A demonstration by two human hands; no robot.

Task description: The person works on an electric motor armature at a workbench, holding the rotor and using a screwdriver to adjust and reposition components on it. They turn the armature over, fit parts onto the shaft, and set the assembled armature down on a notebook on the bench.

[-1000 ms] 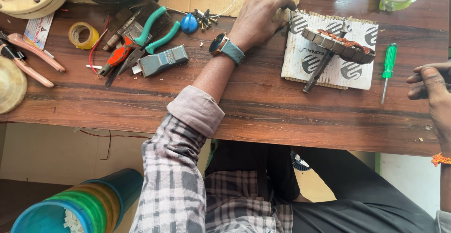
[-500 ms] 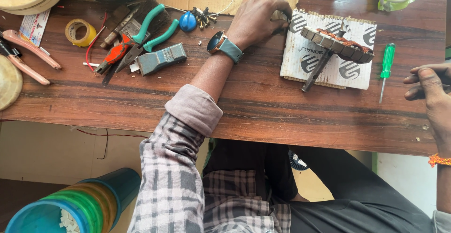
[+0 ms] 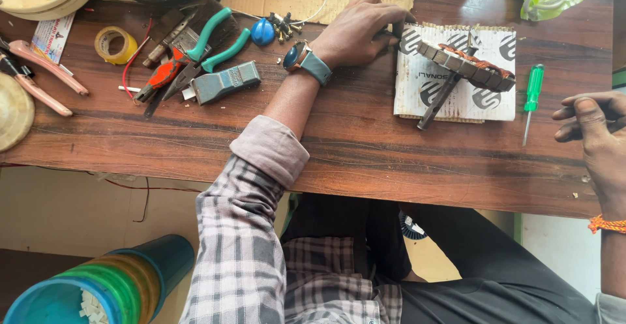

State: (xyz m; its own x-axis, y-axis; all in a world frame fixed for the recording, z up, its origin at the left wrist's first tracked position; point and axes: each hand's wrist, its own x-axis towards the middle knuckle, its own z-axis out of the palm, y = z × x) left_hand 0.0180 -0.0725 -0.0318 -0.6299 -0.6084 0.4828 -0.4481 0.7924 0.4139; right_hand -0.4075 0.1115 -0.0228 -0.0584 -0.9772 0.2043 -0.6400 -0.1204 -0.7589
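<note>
Head view shows the left hand (image 3: 355, 33) curled, fingertips pinching the left edge of the printed card (image 3: 456, 82) on the worktop (image 3: 365, 148). To hold it well, press the card flat and do not jolt the stator (image 3: 466, 66) on it. The stator lies edge-on, long axis from upper left to lower right. The right hand (image 3: 596, 135) rests loosely curled and holds nothing, near the green screwdriver (image 3: 531, 99).

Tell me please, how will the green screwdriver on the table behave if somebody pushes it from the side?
The green screwdriver probably rolls easily: its handle looks rounded and it lies free on the smooth wooden table. It seems light, being slim. Its thin metal shaft should stay stiff.
</note>
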